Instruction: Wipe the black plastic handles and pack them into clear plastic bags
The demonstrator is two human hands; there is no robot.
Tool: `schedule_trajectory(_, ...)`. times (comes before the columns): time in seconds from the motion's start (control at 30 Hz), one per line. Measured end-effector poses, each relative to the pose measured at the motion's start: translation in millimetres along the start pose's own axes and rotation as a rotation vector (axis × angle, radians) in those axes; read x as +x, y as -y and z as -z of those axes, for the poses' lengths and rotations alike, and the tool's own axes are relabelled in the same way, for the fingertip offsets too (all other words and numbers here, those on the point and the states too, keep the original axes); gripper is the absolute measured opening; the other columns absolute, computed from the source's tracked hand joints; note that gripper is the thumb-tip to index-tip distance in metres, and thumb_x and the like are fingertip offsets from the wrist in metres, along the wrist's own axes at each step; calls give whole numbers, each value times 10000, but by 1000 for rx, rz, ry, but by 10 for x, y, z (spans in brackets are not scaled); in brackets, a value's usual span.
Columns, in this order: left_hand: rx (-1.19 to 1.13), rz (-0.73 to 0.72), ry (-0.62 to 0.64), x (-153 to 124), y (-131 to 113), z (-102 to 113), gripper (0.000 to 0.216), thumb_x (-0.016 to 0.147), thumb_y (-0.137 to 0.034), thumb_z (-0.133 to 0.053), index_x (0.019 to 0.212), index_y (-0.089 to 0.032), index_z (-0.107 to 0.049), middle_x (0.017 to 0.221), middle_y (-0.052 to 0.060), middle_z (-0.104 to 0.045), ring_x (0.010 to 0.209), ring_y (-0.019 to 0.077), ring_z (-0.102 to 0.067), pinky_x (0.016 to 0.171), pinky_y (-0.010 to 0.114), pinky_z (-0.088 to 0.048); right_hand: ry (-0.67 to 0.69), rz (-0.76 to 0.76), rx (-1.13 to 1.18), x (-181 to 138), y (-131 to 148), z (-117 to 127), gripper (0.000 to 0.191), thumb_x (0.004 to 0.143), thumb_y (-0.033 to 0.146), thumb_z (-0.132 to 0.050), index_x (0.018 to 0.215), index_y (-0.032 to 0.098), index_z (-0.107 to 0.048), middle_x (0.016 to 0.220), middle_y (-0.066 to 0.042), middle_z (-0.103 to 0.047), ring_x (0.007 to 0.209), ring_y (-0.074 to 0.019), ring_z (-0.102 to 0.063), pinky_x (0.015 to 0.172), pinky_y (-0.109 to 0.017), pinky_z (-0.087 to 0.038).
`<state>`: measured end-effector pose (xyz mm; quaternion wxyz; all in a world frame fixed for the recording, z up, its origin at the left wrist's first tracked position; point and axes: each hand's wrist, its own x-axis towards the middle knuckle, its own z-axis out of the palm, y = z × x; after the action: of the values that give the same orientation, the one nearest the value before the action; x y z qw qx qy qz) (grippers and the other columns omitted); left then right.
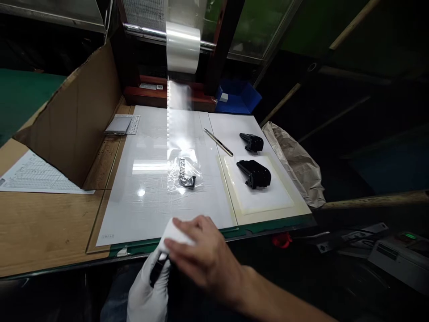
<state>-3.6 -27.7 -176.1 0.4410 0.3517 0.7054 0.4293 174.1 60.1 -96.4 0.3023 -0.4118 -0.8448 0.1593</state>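
In a white glove, my left hand (146, 290) grips a small glossy black part (157, 270) just below the table's front edge. My bare right hand (208, 252) pinches a folded white cloth (173, 233) against the top of that part; the fingers and cloth hide much of it. Further up the table, a black part (188, 180) lies under or inside clear plastic film (181, 129) that runs down from a roll (183, 47). Two more black moulded parts, a larger one (255, 174) and a smaller one (254, 143), rest on the right.
A slim pen-like tool (218, 142) lies mid-table. Cardboard (80, 112) stands upright at the left, near small cards (123, 124) and a printed sheet (36, 174). A blue bin (237, 97) sits at the back, and crumpled brown paper (293, 161) hangs along the right edge.
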Motion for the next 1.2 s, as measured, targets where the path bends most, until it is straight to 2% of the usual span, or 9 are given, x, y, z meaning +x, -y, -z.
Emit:
schedule_trajectory(0.13, 12, 24, 32, 11, -135, 5, 522, 787, -636, -729, 1167, -279, -759, 1168, 50, -773, 1106, 273, -707, 1043, 325, -517, -3, -50, -89, 26, -136, 39, 259, 1012, 296, -593, 1201, 206, -746, 1346, -151, -672, 1007, -256, -598, 827, -427, -538)
schedule_trajectory(0.23, 46, 108, 24, 28, -367, -35, 578, 769, -712, -697, 1108, -248, -762, 790, 25, -769, 710, 188, -712, 699, 229, -576, -19, -200, -96, 55, -132, 43, 282, 1010, 277, -593, 1255, 229, -723, 1412, -150, -624, 1140, -289, -562, 904, -474, -532)
schedule_trajectory(0.33, -279, 255, 1, 55, -575, -140, 654, 765, -773, -649, 1055, -194, -738, 627, 8, -684, 469, 148, -582, 450, 231, -491, -21, -142, 37, 45, 45, -60, 304, 1013, 262, -563, 1283, 251, -702, 1473, -156, -565, 1215, -289, -544, 940, -486, -534)
schedule_trajectory(0.53, -603, 411, -14, 125, -800, -291, 764, 854, -780, -521, 1296, -175, -666, 575, -18, -629, 394, 125, -505, 363, 219, -411, -105, -164, 150, 13, 121, -212, 334, 1006, 187, -525, 1269, 294, -700, 1476, -126, -569, 1241, -266, -534, 950, -498, -523)
schedule_trajectory(0.67, -678, 408, -6, 127, -868, -299, 811, 886, -775, -459, 1384, -153, -608, 612, 8, -651, 398, 124, -498, 388, 226, -427, -3, 82, 222, -14, -55, -143, 356, 945, 130, -547, 1229, 252, -723, 1513, -119, -536, 1288, -262, -511, 1000, -484, -493)
schedule_trajectory(0.8, -528, 285, 13, 104, -875, -342, 788, 884, -767, -489, 1392, -175, -599, 477, -48, -521, 347, 107, -376, 332, 199, -314, -106, -79, 139, -37, -83, -110, 368, 970, 119, -510, 1255, 247, -705, 1466, -134, -577, 1262, -264, -514, 975, -494, -496)
schedule_trajectory(0.9, -570, 307, -60, 113, -853, -381, 810, 859, -771, -530, 1380, -157, -609, 535, -26, -589, 379, 122, -426, 384, 229, -392, -53, -13, 128, -51, 22, -146, 378, 944, 113, -506, 1236, 242, -707, 1491, -137, -551, 1261, -285, -516, 941, -493, -504)
schedule_trajectory(1.03, -421, 222, -2, 113, -835, -393, 742, 888, -760, -488, 1337, -190, -644, 636, -4, -666, 363, 99, -384, 346, 225, -331, -166, -286, 11, -64, 143, -197, 414, 967, 65, -483, 1276, 249, -688, 1472, -144, -564, 1262, -289, -503, 964, -513, -493)
schedule_trajectory(1.2, -365, 186, -91, 91, -778, -395, 743, 855, -791, -508, 1270, -200, -684, 575, -21, -607, 443, 128, -495, 407, 220, -408, -172, -283, -19, -81, 230, -233, 452, 943, 36, -474, 1298, 230, -676, 1509, -169, -520, 1280, -308, -497, 960, -533, -497)
